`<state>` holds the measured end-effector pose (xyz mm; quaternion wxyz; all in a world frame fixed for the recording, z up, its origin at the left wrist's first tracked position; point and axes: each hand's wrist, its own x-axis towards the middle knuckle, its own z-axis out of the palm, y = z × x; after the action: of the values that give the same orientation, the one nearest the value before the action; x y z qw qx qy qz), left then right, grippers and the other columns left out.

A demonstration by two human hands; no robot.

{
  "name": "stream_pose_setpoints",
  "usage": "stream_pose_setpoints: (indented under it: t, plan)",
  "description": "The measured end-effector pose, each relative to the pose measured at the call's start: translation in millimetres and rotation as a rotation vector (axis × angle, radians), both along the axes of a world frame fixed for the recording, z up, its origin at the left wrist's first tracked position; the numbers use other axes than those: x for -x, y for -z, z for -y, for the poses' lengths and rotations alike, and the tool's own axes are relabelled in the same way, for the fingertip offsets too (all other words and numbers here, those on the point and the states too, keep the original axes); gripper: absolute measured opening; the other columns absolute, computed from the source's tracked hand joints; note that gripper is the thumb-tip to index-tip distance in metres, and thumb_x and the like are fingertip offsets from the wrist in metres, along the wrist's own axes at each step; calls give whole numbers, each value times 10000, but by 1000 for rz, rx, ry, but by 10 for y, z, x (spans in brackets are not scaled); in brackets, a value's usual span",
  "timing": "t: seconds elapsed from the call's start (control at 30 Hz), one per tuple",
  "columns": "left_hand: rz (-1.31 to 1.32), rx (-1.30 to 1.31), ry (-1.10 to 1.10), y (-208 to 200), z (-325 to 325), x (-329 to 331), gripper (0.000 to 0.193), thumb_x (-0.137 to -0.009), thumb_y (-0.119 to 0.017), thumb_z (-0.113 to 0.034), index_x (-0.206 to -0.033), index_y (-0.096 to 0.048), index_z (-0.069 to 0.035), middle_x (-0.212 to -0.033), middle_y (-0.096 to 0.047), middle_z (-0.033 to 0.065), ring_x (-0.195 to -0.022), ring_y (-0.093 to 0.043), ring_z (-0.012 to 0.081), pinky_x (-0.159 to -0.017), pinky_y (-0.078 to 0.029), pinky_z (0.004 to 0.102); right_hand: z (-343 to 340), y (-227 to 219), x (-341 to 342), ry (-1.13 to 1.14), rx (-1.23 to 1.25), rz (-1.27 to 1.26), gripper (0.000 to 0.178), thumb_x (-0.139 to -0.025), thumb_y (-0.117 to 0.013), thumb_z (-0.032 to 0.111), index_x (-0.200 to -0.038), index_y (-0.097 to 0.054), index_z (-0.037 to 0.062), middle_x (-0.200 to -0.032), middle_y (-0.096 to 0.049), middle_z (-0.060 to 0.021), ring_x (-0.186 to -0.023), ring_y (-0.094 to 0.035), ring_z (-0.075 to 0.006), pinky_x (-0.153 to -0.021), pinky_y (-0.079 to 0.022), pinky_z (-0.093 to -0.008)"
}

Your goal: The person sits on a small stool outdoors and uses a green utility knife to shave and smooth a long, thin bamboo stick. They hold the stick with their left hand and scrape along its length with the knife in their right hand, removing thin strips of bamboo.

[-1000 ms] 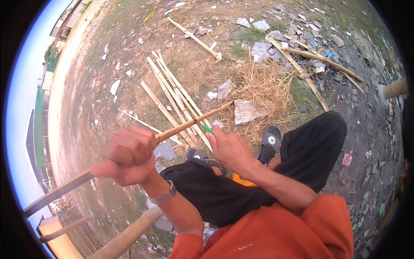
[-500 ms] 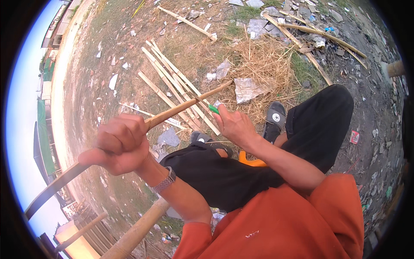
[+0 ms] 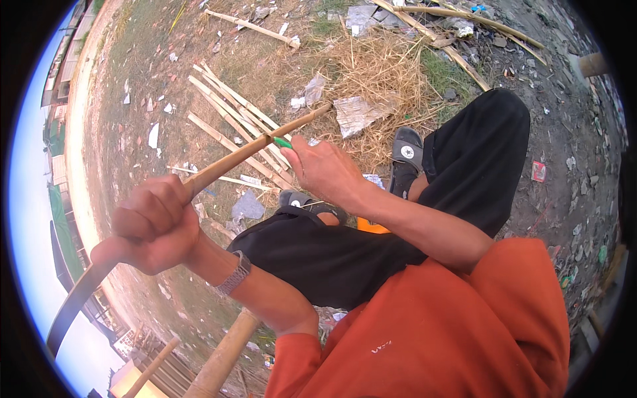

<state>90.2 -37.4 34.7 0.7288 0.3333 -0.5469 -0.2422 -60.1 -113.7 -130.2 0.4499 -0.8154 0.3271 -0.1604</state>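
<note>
My left hand (image 3: 152, 222) is closed in a fist around a long bamboo strip (image 3: 229, 161), which slants from the lower left up to its tapered tip near the straw. Behind the fist, the strip's tail bends down toward the rim of the view. My right hand (image 3: 328, 174) grips a small tool with a green handle (image 3: 283, 142), apparently a knife. Its short dark blade rests against the strip, between my left fist and the tip. My fingers hide most of the handle. Under the strip, several pale split bamboo strips (image 3: 229, 106) lie on the ground.
A thick bamboo pole (image 3: 222, 355) runs beside my left forearm. Dry straw (image 3: 378, 79) and a flat grey-white scrap (image 3: 358, 116) lie ahead of my sandalled feet. Something orange (image 3: 370, 226) shows beside my leg. Longer bamboo pieces (image 3: 464, 66) lie at the far right among litter.
The whole view has shifted, so the ground pieces sit further left and higher. Both hands keep their holds, the blade still on the strip. The strip's tail behind my left fist curves more.
</note>
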Motion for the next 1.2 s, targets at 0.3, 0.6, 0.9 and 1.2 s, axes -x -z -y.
stream_pose_setpoints:
  t: [0.3,0.6,0.9,1.2]
  plan:
    - [-69,9,-96,42,-155,-145,563,-951,-298,-553,-552,-264,-157,-423,-191,-47,-352,-124,68,-359,-114,250,-111,51,-157,-44,71,39,230,-932,-486,268,-920,-482,39,-548,-556,-203,-534,-575,-416,-481,-449,-513]
    - [-93,9,-65,29,-208,-96,575,-941,-286,-578,-556,-252,-151,-428,-202,-46,-356,-132,77,-370,-137,254,176,1295,521,79,40,-490,365,-957,-415,333,-957,-523,-15,-760,-631,-218,-742,-637,-392,-625,-502,-488]
    - [-38,12,-49,45,-91,-71,582,-936,-297,-584,-555,-262,-145,-431,-206,-44,-347,-140,74,-360,-130,249,-62,26,59,21,-60,102,296,-959,-422,299,-894,-485,18,-554,-533,-250,-550,-541,-456,-551,-431,-533]
    - [13,13,-21,14,-50,-58,589,-932,-322,-576,-542,-239,-143,-412,-195,-45,-334,-146,71,-339,-121,244,-49,61,7,-22,-87,-28,304,-962,-405,305,-934,-495,16,-587,-553,-265,-592,-568,-461,-559,-442,-540]
